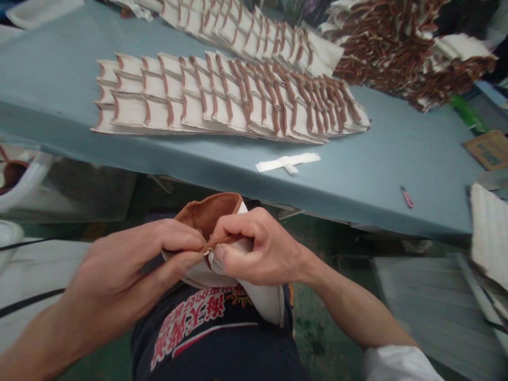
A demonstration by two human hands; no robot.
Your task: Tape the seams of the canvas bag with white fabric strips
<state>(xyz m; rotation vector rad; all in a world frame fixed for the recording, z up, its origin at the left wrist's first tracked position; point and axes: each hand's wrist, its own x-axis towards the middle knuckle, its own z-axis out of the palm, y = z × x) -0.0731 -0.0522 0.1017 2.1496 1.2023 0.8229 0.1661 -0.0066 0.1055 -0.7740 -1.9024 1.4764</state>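
One brown-and-white piece is pinched by one left hand and one right hand; one pink tool is seen.

The single view looks forward and down from the person's head. The left hand is close at eight o'clock, the right hand at six, the table beyond toward twelve.

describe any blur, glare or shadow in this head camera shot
Head view: soft overall, the upper-right pile smeary; head view: diffuse light, no strong glare on the blue table; head view: dim floor, fine detail on the held piece hard to read.
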